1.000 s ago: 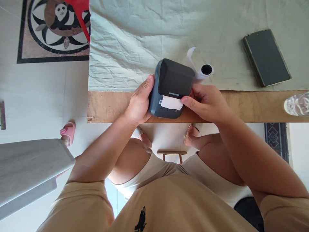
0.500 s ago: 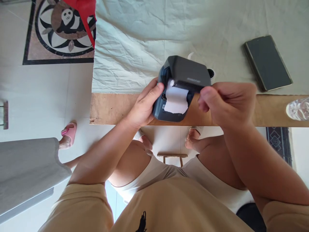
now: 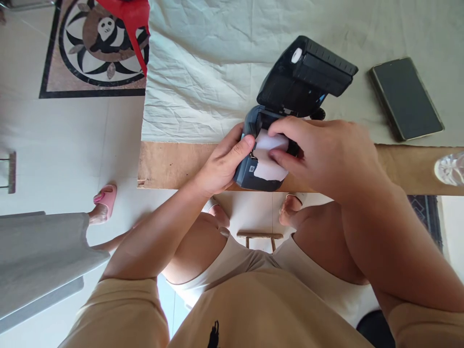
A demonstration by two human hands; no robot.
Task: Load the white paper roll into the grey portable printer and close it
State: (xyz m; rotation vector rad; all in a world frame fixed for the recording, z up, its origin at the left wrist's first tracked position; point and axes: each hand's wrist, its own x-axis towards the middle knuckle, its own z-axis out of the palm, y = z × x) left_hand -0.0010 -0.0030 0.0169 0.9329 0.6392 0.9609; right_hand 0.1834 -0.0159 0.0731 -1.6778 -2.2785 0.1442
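Note:
A dark portable receipt printer (image 3: 250, 174) rests at the table's front edge, its black lid (image 3: 281, 84) swung fully back. My left hand (image 3: 226, 159) is closed round the printer's left side, thumb on the rim. Inside sits a white paper roll (image 3: 270, 142), its loose end with a torn edge hanging over the front. My right hand (image 3: 322, 154) reaches into the compartment, thumb and forefinger closed on the roll. Its other fingers are hidden behind the palm. A small black round object (image 3: 318, 114) lies partly covered beside the lid.
A dark phone (image 3: 406, 99) lies on the pale green cloth (image 3: 203, 63) to the right. At the right end of the wooden edge stands a clear glass (image 3: 450, 169). On the left are a red chair (image 3: 126, 17) and another person's foot in a pink sandal (image 3: 106, 200).
The printer's lid has gone from partly raised to fully back. My right hand has left the lid and moved left onto the paper roll. My left hand still holds the printer.

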